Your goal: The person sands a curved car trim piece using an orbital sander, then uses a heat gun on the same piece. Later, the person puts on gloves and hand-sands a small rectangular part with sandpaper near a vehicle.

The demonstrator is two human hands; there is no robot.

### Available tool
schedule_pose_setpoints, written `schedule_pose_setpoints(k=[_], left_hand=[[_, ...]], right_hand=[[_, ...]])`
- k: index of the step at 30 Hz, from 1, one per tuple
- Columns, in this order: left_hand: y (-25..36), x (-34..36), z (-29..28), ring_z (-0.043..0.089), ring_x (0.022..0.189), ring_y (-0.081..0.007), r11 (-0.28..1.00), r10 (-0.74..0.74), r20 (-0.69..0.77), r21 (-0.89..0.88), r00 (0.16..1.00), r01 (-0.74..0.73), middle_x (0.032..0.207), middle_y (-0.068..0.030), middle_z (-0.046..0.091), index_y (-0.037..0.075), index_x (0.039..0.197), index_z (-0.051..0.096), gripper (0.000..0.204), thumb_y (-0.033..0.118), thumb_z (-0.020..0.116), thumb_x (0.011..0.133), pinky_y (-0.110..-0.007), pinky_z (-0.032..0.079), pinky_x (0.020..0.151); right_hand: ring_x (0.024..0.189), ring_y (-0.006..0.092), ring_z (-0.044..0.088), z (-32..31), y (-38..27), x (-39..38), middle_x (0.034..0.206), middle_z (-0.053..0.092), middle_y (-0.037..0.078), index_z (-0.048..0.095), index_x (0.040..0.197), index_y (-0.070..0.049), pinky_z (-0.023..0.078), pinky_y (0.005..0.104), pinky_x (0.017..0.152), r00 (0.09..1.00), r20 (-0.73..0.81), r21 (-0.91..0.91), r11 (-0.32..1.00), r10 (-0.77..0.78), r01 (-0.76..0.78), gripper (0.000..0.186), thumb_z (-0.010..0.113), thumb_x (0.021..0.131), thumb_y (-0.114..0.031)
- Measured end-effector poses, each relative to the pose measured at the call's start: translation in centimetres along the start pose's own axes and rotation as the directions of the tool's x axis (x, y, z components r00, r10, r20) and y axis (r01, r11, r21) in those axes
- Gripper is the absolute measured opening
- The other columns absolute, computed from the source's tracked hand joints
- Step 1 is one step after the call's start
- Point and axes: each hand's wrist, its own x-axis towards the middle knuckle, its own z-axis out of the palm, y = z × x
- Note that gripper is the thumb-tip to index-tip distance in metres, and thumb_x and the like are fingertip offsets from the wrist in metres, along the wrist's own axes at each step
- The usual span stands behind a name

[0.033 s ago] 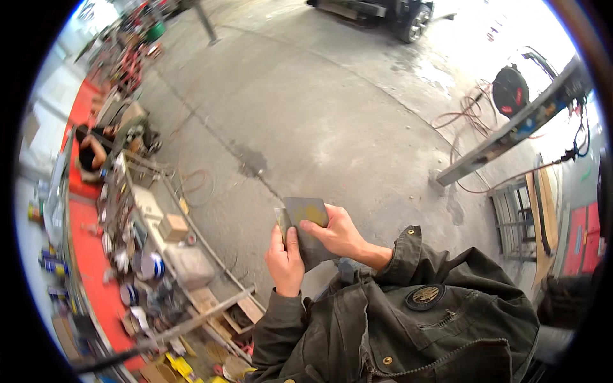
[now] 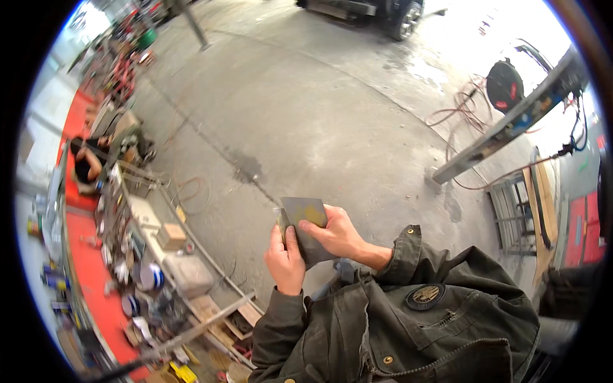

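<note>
My right hand (image 2: 333, 231) grips a dark grey flat sheet (image 2: 305, 210), its thumb lying across the face. A dull yellow patch marks the sheet's upper part. At the sheet's left edge, my left hand (image 2: 285, 262) is closed with its thumb upright. Between its thumb and fingers shows a thin, pale yellowish flat piece (image 2: 279, 217), touching or very close to the grey sheet. Whether the two are joined cannot be made out. Both hands are in front of my dark jacket, above the concrete floor.
To the left, a long cluttered bench (image 2: 96, 274) with a red top runs beside a metal-framed rack (image 2: 211, 322). A person (image 2: 89, 159) is beyond it. On the right are a slanted metal post (image 2: 472, 153), a coiled hose (image 2: 465, 113) and a wooden-slatted rack (image 2: 511, 214). A vehicle wheel (image 2: 407, 24) shows far ahead.
The surroundings have shifted slightly leftward in the view. Both hands keep the same hold on the grey sheet and the pale piece.
</note>
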Motion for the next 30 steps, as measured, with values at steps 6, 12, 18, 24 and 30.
schedule_pose_setpoints(k=[6, 12, 18, 24, 30], left_hand=[[2.9, 8.3, 11.5, 0.064, 0.058, -0.0302, 0.985, 0.161, 0.334, -0.107, 0.929, -0.132, 0.075, -0.0196, 0.066, -0.001, 0.123, 0.063, 0.030, 0.010, 0.059, 0.095, -0.036, 0.048, 0.055], [4.5, 16.2, 20.9, 0.058, 0.051, -0.0243, 0.948, 0.318, 0.598, -0.210, 0.736, -0.240, 0.068, -0.0161, 0.062, -0.001, 0.120, 0.064, 0.028, 0.004, 0.060, 0.092, -0.033, 0.045, 0.052], [4.3, 26.5, 31.0, 0.053, 0.048, -0.0241, 0.937, 0.350, 0.726, -0.286, 0.592, -0.203, 0.063, -0.0152, 0.057, -0.003, 0.109, 0.064, 0.018, 0.005, 0.062, 0.092, -0.033, 0.041, 0.048], [5.3, 39.4, 41.7, 0.046, 0.049, -0.0130, 0.956, 0.283, 0.820, -0.280, 0.497, -0.082, 0.060, -0.0124, 0.053, 0.000, 0.111, 0.067, 0.021, 0.009, 0.063, 0.093, -0.031, 0.039, 0.049], [9.1, 48.8, 50.9, 0.042, 0.054, -0.0075, 0.952, 0.303, 0.924, -0.284, 0.233, -0.110, 0.058, -0.0086, 0.053, 0.001, 0.109, 0.068, 0.018, 0.009, 0.063, 0.094, -0.030, 0.037, 0.050]], right_hand=[[0.067, 0.0249, 0.061, -11.4, -0.8, 5.7, 0.081, 0.068, 0.018, 0.064, 0.103, 0.003, 0.050, 0.0358, 0.066, 0.964, -0.241, -0.135, 0.988, -0.109, 0.078, 0.020, 0.066, 0.088, -0.011], [0.065, 0.0410, 0.060, -19.8, 0.2, 11.0, 0.075, 0.063, 0.021, 0.060, 0.090, 0.003, 0.047, 0.0419, 0.059, 0.924, -0.368, -0.300, 0.954, -0.106, -0.010, 0.015, 0.067, 0.087, -0.010], [0.061, 0.0326, 0.058, -27.5, 1.3, 20.4, 0.072, 0.062, 0.018, 0.065, 0.097, 0.001, 0.047, 0.0383, 0.059, 0.905, -0.393, -0.447, 0.894, -0.163, -0.033, 0.017, 0.070, 0.086, -0.011], [0.072, 0.0205, 0.067, -38.0, 1.5, 33.8, 0.084, 0.071, 0.016, 0.068, 0.103, 0.000, 0.052, 0.0359, 0.068, 0.888, -0.454, -0.241, 0.950, 0.069, -0.197, 0.025, 0.072, 0.084, -0.016], [0.078, 0.0186, 0.065, -45.5, 0.4, 40.5, 0.087, 0.071, 0.013, 0.067, 0.105, 0.000, 0.052, 0.0346, 0.073, 0.812, -0.581, -0.182, 0.964, 0.054, -0.195, 0.026, 0.072, 0.085, -0.018]])
